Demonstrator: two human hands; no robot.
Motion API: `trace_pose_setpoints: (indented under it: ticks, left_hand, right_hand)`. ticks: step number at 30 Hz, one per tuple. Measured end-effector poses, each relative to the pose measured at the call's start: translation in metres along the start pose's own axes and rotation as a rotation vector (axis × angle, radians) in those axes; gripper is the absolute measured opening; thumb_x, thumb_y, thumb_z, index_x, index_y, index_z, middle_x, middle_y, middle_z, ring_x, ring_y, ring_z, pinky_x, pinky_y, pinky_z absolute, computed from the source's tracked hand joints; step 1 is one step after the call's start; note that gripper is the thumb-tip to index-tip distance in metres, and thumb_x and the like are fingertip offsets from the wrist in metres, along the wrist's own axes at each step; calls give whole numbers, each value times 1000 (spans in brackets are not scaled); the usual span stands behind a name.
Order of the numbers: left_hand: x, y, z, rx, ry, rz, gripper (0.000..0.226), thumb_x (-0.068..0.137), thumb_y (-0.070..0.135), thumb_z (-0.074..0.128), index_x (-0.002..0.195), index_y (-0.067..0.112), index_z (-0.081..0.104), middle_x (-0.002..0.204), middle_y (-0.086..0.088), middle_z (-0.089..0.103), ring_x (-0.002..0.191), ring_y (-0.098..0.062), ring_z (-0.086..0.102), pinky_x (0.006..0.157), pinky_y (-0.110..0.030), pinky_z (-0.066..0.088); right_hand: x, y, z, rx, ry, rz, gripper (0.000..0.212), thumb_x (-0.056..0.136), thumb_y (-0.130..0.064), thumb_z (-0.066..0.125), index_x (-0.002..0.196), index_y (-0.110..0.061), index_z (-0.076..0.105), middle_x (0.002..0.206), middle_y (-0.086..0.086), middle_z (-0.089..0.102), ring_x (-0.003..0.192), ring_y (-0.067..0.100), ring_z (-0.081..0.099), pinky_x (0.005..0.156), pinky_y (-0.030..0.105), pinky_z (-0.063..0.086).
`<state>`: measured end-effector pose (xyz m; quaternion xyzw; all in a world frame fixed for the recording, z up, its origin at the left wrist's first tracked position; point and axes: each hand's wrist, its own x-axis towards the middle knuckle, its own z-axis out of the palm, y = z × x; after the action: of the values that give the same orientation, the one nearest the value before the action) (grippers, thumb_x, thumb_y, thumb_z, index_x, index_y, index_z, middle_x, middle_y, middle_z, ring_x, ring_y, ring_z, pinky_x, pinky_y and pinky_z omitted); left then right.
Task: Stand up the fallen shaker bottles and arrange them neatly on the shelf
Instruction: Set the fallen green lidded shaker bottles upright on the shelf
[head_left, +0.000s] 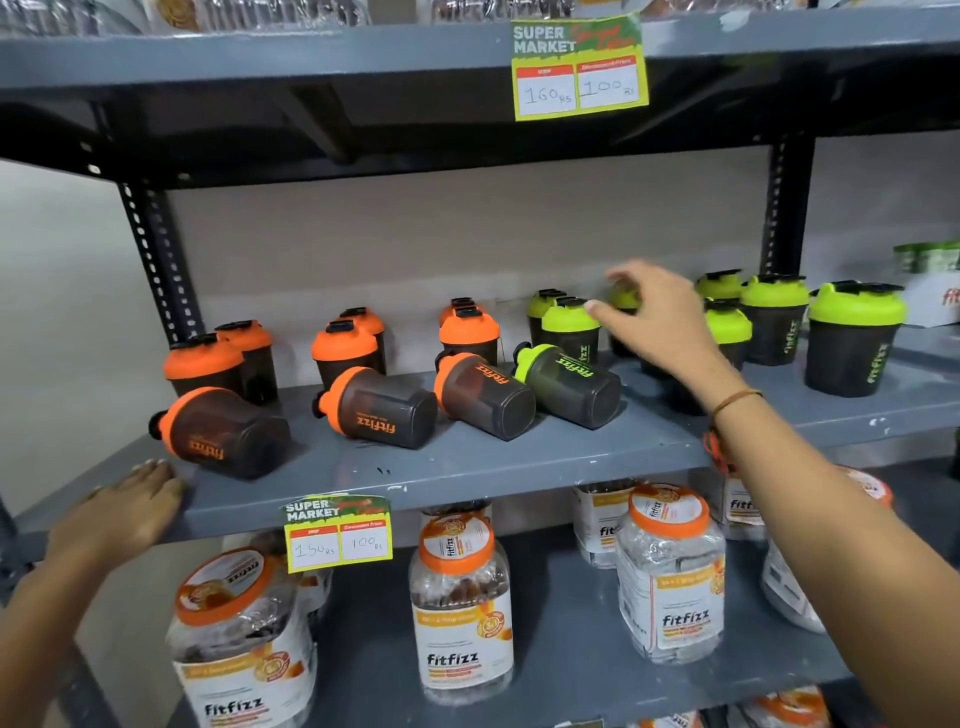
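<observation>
A grey metal shelf (467, 462) is carrying four fallen shaker bottles (480, 395) along its front, with upright ones standing behind. The right hand (660, 317) is hovering open-fingered above the upright green-lidded bottles (569, 327), partly hiding some. The left hand (124, 512) is resting flat and empty on the shelf edge, beside the leftmost fallen bottle (223, 431).
</observation>
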<state>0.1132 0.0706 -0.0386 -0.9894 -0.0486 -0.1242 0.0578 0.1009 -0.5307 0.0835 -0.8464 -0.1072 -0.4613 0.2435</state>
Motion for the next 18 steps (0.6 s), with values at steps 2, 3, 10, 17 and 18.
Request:
trace_pose_setpoints:
  ticks: [2,3,10,17,18]
  left_hand:
    - [-2,3,0,20,-15,-37,38,100,28,24,125,14,49,148,-16,39,139,-26,35,117,-40,28]
    - [-3,5,-1,27,-19,-52,41,100,28,23,130,13,46,154,-13,34,144,-25,30,119,-40,26]
    - [-9,9,-3,-39,26,-49,35,99,27,26,119,13,51,146,-12,44,138,-25,39,113,-43,33]
    - [-11,10,-6,-23,43,-29,34,98,26,26,118,14,51,142,-11,47,135,-24,42,112,-42,35]
    - [-12,10,-6,-20,40,-22,34,98,26,26,117,14,51,142,-12,47,135,-25,41,112,-42,34]
  right_hand:
    - [5,-15,17,-170,-308,15,70,83,-69,59,127,-14,61,124,12,68,116,33,61,92,40,47]
    - [5,-18,26,-278,-419,33,78,81,-78,50,124,-14,60,127,14,65,118,36,59,91,43,47]
    - [4,-13,52,-337,-811,214,71,74,-83,54,96,-16,56,120,14,62,94,28,52,67,33,39]
    - [-4,0,54,-69,-634,375,92,66,-74,70,138,-18,52,140,13,56,123,33,53,95,37,45]
    - [-5,2,52,9,-563,398,95,66,-70,73,143,-22,46,142,13,54,128,34,51,101,38,44]
